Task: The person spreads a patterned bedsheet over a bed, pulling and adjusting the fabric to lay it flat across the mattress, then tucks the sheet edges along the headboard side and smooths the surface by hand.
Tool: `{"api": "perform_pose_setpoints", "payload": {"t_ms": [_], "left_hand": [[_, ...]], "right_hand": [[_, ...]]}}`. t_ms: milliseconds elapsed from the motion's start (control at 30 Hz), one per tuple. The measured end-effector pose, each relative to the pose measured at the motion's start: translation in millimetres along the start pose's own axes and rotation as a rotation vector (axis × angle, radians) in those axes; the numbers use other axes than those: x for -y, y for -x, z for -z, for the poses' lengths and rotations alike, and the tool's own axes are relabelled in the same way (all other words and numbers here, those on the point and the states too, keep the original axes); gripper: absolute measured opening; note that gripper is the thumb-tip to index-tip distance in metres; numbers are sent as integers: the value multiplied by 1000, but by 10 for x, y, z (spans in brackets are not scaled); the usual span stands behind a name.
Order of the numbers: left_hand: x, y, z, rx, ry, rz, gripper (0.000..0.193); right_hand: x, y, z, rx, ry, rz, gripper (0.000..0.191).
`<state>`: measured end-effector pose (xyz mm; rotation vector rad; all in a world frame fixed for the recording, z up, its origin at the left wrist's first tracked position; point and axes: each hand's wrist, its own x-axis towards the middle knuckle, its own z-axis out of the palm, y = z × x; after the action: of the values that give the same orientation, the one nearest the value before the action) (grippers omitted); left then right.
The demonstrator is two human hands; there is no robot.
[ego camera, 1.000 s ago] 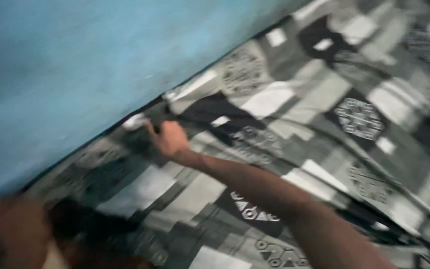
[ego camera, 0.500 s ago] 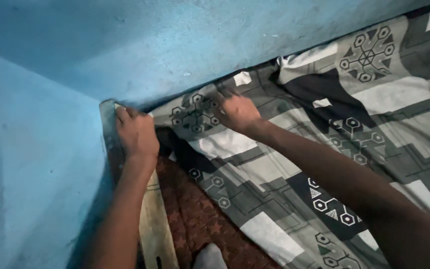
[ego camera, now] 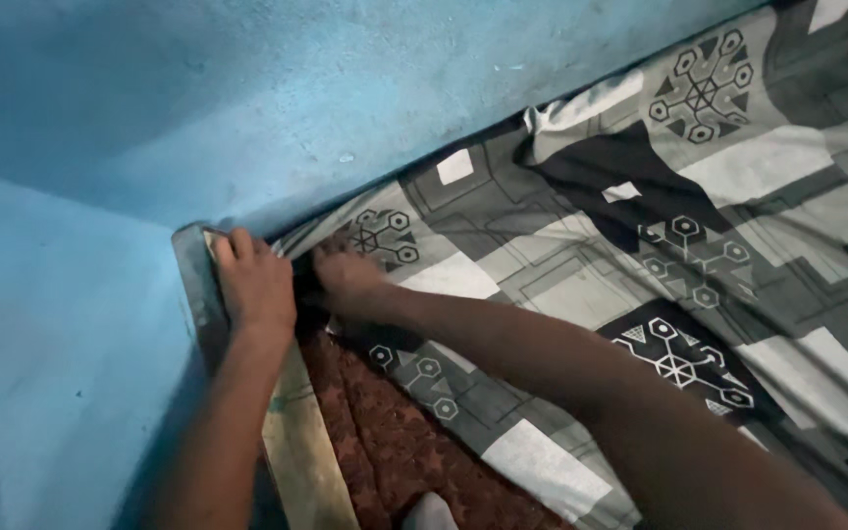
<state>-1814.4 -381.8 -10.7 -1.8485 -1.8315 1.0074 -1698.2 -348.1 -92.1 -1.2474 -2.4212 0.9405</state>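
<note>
At the bed's corner by two blue walls (ego camera: 247,108), my left hand (ego camera: 255,285) lies flat on one wooden frame (ego camera: 301,461); my right hand (ego camera: 345,280) pinches one patterned sheet (ego camera: 581,285) over the brown mattress (ego camera: 385,442).

Grey geometric-patterned bedsheet (ego camera: 561,285) — corner rumpled

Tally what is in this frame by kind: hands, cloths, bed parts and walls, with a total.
Hands: 2, the left hand on the bed corner and the right hand on the sheet
Patterned sheet: 1, grey, black and white
Brown mattress: 1, partly uncovered
Wooden bed frame: 1
Blue walls: 2, meeting at the corner
Total: 7
</note>
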Motion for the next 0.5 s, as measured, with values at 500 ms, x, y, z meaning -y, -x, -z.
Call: {"api": "perform_pose_setpoints", "payload": {"t_ms": [500], "left_hand": [[183,-154,216,68,-1,-40,32]], "right_hand": [[195,-313,-552,85,-68,144,49]]}}
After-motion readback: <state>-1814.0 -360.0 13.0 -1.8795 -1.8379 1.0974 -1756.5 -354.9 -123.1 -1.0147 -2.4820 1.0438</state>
